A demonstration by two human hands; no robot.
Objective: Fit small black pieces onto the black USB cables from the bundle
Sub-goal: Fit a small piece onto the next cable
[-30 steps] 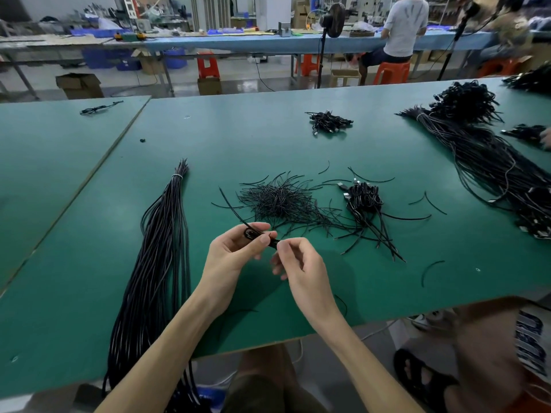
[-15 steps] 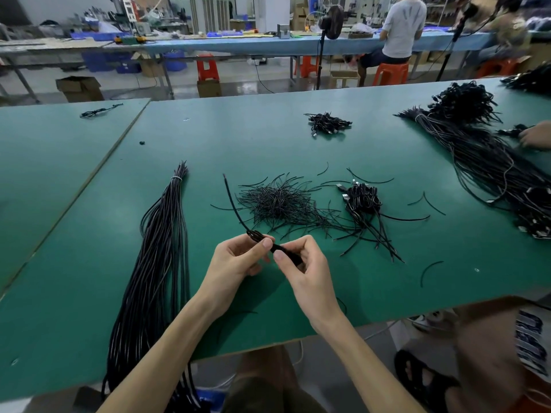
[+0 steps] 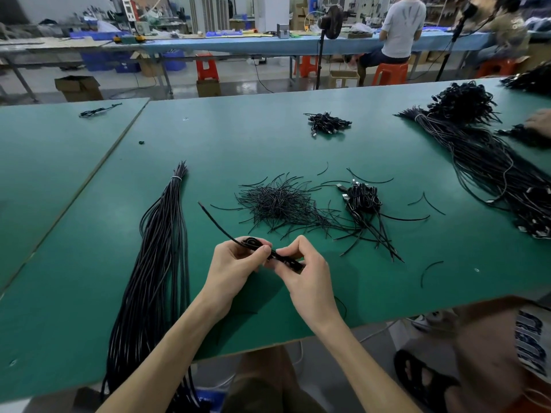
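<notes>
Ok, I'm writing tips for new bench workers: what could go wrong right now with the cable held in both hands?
1. The small black piece is pinched only at the fingertips of the left hand against the cable; it might slip off.
2. If dropped, it could get lost among the loose black strands or roll past the table's near edge.
3. The right hand grips the cable close by, so a hard push may kink it.

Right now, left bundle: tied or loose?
Tied. A pale band wraps the bundle near its far end; strands spread below it.
</notes>
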